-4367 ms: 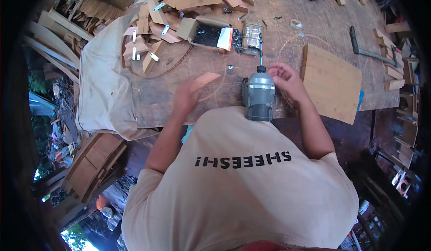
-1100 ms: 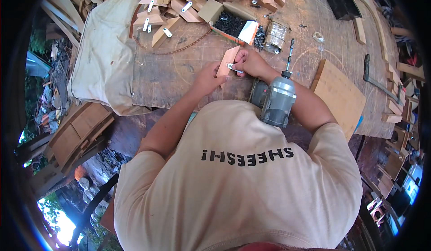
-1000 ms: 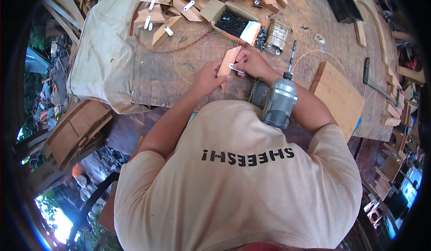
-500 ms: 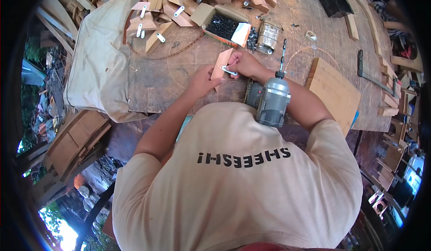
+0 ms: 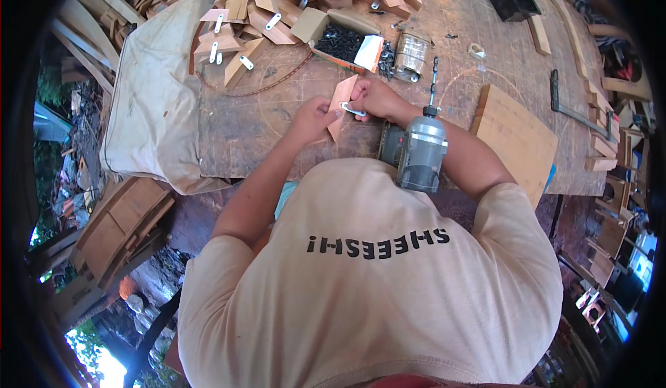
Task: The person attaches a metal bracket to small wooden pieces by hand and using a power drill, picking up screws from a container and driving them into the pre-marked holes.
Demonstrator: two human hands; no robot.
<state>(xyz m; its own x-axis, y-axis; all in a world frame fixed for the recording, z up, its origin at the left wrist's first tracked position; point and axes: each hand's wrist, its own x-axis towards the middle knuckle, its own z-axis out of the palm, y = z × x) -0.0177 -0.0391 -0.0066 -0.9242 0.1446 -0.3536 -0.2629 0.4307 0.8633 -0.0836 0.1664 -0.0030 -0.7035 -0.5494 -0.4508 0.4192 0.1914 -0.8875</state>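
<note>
My left hand (image 5: 313,119) grips a small wooden block (image 5: 343,94) with slanted ends, thumb on its face and the other fingers mostly hidden. Against the block's right side, my right hand (image 5: 377,99) pinches a small pale metal plate (image 5: 354,110) with rounded ends. One end of the plate rests over the block; whether a screw sits in it is too small to tell. Close to my right forearm stands a grey cordless drill (image 5: 422,153), its long bit pointing away from me. Neither hand touches the drill.
Beyond my hands lies an open carton (image 5: 310,24) of black screws, beside a wrapped packet (image 5: 412,56). A heap of wooden blocks (image 5: 276,29), several with metal plates, is at the back left. A wide board (image 5: 517,142) and a clamp (image 5: 581,126) lie right; cloth (image 5: 156,97) covers the left.
My left fingers have shifted a little up the block, so more of its lower tip shows. The right hand still pinches the plate in nearly the same place.
</note>
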